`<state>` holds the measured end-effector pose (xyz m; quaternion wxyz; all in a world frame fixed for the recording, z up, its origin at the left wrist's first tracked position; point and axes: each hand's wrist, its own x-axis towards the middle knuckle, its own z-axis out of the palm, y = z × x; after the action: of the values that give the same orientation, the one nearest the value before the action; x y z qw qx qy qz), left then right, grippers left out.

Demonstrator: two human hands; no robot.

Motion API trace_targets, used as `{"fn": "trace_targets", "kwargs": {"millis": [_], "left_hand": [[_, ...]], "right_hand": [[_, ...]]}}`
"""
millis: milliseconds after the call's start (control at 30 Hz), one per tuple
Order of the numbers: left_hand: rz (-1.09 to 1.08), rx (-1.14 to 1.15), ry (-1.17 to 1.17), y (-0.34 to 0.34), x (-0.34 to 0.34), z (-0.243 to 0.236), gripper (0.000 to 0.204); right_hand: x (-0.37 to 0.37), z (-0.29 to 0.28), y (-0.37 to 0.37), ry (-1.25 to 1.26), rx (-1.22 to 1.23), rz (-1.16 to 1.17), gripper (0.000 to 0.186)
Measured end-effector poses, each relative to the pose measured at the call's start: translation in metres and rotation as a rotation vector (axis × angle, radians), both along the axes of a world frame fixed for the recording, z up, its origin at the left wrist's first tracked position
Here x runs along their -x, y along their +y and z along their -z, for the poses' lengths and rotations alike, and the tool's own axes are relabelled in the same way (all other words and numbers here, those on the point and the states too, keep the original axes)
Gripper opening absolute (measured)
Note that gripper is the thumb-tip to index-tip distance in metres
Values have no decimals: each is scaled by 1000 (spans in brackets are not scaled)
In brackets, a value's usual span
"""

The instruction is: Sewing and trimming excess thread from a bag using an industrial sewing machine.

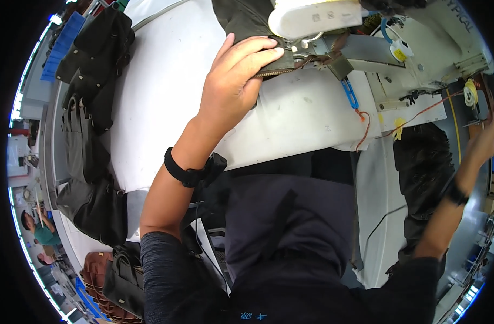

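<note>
My left hand (pixel 233 70) lies on dark olive fabric (pixel 228 13) with a brass zipper (pixel 274 72), its fingers extended and a little apart. The fabric sits under the white sewing machine head (pixel 314 16), beside metal parts near the presser area. A blue tool (pixel 349 94) with red cord lies to the right of it on the white worktop (pixel 160 81). My right hand (pixel 487 127) is raised at the far right rim, slightly blurred, fingers stretched upward near a pale yellow cord bundle (pixel 470 94); nothing can be made out in it.
Dark fabric bags (pixel 87 146) line the worktop's left side, with brown pieces (pixel 98 275) at lower left. More dark pieces (pixel 419 178) hang below the machine on the right. A co-worker (pixel 39 227) in a green top is in the left background, another person behind.
</note>
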<state>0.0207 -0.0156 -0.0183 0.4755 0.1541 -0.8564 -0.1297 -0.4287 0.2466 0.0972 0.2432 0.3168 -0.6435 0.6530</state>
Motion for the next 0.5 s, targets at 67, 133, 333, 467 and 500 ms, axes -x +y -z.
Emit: {"fn": "trace_targets", "kwargs": {"millis": [67, 133, 333, 467, 500], "left_hand": [[8, 40, -27, 1, 4, -3, 49], [0, 19, -44, -1, -6, -1, 49], [2, -37, 3, 5, 0, 2, 48], [-46, -12, -53, 9, 1, -1, 50], [-35, -12, -67, 9, -1, -2, 50]], "right_hand": [[-49, 37, 28, 229, -276, 89, 35], [-92, 70, 32, 132, -406, 44, 30], [-197, 127, 4, -164, -591, -570, 20], [-263, 129, -67, -579, -422, -1018, 23], [-273, 125, -84, -592, -389, -1076, 24]]}}
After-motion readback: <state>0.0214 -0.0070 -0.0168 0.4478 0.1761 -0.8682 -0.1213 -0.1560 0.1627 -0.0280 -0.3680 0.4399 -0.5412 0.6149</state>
